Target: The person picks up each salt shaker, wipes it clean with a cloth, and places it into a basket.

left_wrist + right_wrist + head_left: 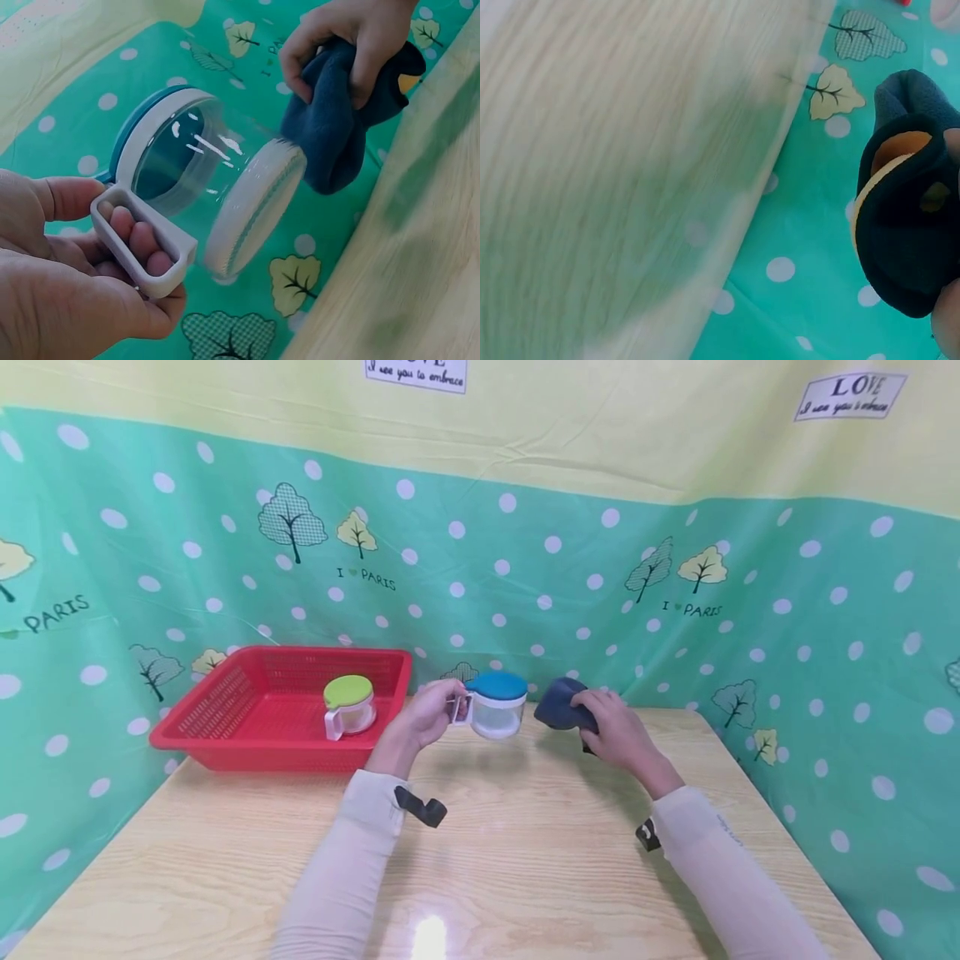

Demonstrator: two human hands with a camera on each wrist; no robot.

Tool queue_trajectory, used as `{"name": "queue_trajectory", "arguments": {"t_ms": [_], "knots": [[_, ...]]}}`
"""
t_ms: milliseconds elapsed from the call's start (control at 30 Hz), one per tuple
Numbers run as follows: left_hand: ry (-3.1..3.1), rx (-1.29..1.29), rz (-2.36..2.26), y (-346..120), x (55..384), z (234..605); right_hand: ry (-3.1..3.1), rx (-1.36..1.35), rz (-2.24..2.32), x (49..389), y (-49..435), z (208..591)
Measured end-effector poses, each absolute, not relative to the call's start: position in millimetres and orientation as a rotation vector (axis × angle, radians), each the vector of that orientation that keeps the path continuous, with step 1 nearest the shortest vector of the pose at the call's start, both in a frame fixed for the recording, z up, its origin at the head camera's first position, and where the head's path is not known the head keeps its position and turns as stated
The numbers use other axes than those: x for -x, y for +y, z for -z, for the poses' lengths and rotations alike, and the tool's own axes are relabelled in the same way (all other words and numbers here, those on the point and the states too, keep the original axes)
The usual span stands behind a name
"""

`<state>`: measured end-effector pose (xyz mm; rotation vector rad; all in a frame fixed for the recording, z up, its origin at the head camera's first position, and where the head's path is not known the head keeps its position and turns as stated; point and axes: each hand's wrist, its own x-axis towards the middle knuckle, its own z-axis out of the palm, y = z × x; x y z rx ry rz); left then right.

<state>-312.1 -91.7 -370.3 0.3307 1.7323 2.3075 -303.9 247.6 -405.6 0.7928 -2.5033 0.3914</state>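
Observation:
My left hand grips the white handle of a clear seasoning jar with a blue lid, held up above the table. In the left wrist view, the fingers of that hand pass through the handle's loop, and the jar lies tilted with its white base toward the cloth. To its right, my right hand pinches a bunched dark blue cloth, apart from the jar. The right wrist view shows a folded part of the cloth with orange inside. Few fingers of the right hand show there.
A red plastic basket stands at the back left of the wooden table. Inside it is a similar jar with a green lid. A green and yellow printed curtain hangs behind and at both sides.

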Motion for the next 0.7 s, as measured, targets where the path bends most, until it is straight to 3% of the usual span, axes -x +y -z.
{"name": "queue_trajectory", "arguments": {"t_ms": [700], "knots": [[1.927, -0.244, -2.558, -157, 301, 355, -2.646, -0.554, -0.477, 307, 294, 409]]}}
